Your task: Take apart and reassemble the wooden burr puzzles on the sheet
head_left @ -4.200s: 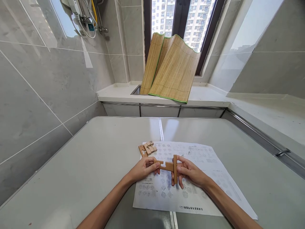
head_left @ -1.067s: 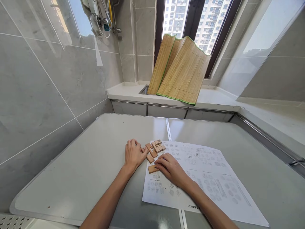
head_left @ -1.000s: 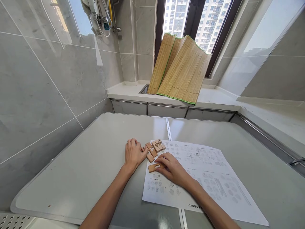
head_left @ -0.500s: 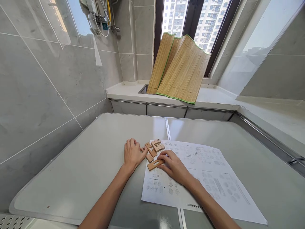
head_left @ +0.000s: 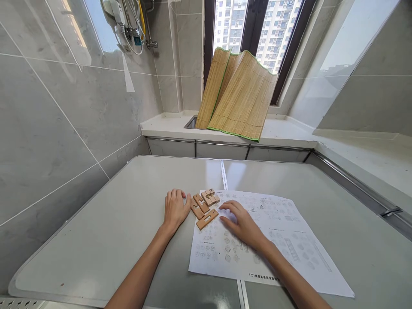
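Several notched wooden pieces lie together at the left edge of a large printed sheet (head_left: 267, 266). A slotted wooden piece (head_left: 207, 219) is nearest the front, angled on the paper. Behind it are a notched piece (head_left: 201, 203) and a small group of lighter blocks (head_left: 210, 198). My left hand (head_left: 175, 209) rests on the table just left of the pieces, thumb beside them, fingers bent and holding nothing. Over the sheet, right of the slotted piece, my right hand (head_left: 237, 219) is apart from the wood, thumb and fingers spread with nothing between them.
The pale table (head_left: 112, 240) has a seam running down its middle. Beyond its far edge, a bamboo mat (head_left: 241, 98) leans on a white ledge (head_left: 286, 133) by the window. Grey tiled wall stands at the left.
My right hand has let go of the slotted piece and moved slightly right. My left hand has drawn back left from the pieces, uncovering one. The view has shifted slightly.
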`<move>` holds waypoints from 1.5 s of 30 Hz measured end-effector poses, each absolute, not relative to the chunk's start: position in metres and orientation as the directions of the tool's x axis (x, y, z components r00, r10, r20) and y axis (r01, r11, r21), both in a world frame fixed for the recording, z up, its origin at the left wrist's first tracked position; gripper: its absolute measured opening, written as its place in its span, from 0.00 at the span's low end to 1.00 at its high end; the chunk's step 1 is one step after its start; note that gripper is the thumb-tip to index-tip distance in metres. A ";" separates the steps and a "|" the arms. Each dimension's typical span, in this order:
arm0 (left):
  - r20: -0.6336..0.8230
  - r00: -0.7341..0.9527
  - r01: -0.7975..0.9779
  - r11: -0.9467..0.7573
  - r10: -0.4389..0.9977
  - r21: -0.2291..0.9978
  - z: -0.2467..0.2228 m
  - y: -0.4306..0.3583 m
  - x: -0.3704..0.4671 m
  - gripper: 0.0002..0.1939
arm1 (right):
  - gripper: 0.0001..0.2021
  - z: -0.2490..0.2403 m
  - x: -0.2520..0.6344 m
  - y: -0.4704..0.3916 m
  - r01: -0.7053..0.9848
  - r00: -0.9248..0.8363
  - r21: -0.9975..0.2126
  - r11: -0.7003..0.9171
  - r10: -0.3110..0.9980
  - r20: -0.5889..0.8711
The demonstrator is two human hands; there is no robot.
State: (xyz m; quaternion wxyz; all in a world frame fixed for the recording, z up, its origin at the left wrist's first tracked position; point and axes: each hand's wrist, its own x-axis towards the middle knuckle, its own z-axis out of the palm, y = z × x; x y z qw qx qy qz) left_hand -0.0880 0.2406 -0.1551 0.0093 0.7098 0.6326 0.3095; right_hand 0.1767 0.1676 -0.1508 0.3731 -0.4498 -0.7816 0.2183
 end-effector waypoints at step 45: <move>0.296 0.291 0.767 -0.407 0.910 0.495 -0.128 0.238 -0.033 0.30 | 0.13 -0.180 0.277 0.184 0.581 0.037 -0.786 0.212 0.958 0.285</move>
